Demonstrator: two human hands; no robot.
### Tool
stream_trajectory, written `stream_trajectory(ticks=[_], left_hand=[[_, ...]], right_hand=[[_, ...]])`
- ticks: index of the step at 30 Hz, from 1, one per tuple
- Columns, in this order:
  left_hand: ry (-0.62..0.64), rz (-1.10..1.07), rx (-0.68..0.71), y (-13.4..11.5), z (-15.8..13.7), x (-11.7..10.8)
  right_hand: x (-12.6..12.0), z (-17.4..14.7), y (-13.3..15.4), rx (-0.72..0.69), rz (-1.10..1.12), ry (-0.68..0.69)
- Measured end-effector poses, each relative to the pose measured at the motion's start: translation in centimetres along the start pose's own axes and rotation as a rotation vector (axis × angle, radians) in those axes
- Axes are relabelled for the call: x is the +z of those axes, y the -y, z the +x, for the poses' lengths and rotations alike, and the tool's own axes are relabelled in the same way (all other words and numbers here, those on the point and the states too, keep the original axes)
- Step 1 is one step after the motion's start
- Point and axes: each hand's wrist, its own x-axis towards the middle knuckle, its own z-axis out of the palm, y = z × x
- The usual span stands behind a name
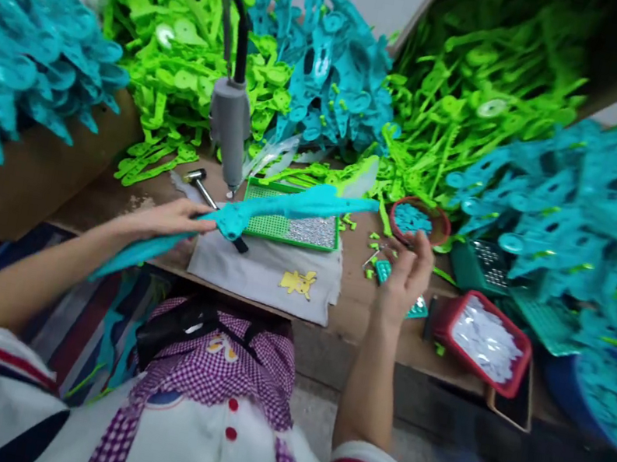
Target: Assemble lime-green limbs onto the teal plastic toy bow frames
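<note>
Around your brown tabletop (353,301), heaps of plastic crowd the back edge: lime-green strips (182,68) towards the back left corner, teal shells (335,70) at the middle, and more teal shells (578,205) along the right side. Your left hand (174,218) grasps a long teal piece (301,202) near its wider section, with the fingers laid along its upper side. The piece slants above the tabletop's front left part: one end sticks out past the front edge, while the other passes over the green tray (306,244) of screws (312,229) towards the round bowl (443,230). Your right hand (412,268) is raised just in front of that bowl, fingers curled (whether something small is pinched there, you can't tell from this view).

The long piece looks like thin moulded plastic: probably light, fairly stiff and a little slippery, with its narrow end the likeliest part to bend or snap. Take it by the broad section, where your left hand already has it, since a hold out at the tip would let it swing.

As for markings, the grey cloth (253,277) at the front edge carries a yellow cartoon figure (297,283), without legible lettering. No brand or label can be read on the hanging screwdriver (229,127) either.
</note>
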Motion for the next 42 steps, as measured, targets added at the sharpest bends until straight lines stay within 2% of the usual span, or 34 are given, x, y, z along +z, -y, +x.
stream_trajectory(ticks=[2,6,8,12,14,16,20,26,31,36,42], left_hand=[[0.140,-0.078,-0.088,-0.6,0.7,-2.0],[0.228,-0.151,-0.097,-1.9,1.5,-4.2],[0.240,-0.190,-0.109,-2.6,1.6,-4.5],[0.209,-0.265,-0.233,-4.0,1.2,-4.5],[0.208,-0.352,-0.276,-4.3,0.9,-4.6],[0.262,-0.473,-0.281,-4.3,0.8,-4.6],[0.350,-0.639,-0.257,-4.1,0.5,-4.2],[0.339,-0.654,-0.254,-3.8,-0.5,-3.2],[0.295,-0.568,-0.205,-3.2,-1.3,-3.2],[0.340,-0.563,-0.200,-2.9,-1.0,-2.4],[0.393,-0.663,-0.307,-2.7,0.0,-0.9]], right_hand=[[0.7,-0.3,1.6,-0.097,-0.028,0.110],[3.0,0.5,4.0,-0.266,-0.202,0.201],[3.8,1.8,4.6,-0.319,-0.241,0.212],[4.7,4.2,4.8,-0.434,-0.247,0.256],[5.0,4.5,4.7,-0.518,-0.303,0.234],[5.5,4.2,4.6,-0.590,-0.364,0.221],[6.1,3.5,4.5,-0.693,-0.401,0.355],[4.5,4.4,4.5,-0.754,-0.395,0.455],[2.4,3.2,4.5,-0.831,-0.421,0.541],[2.1,1.9,3.9,-0.871,-0.471,0.553],[2.7,1.7,3.0,-0.786,-0.451,0.461]])
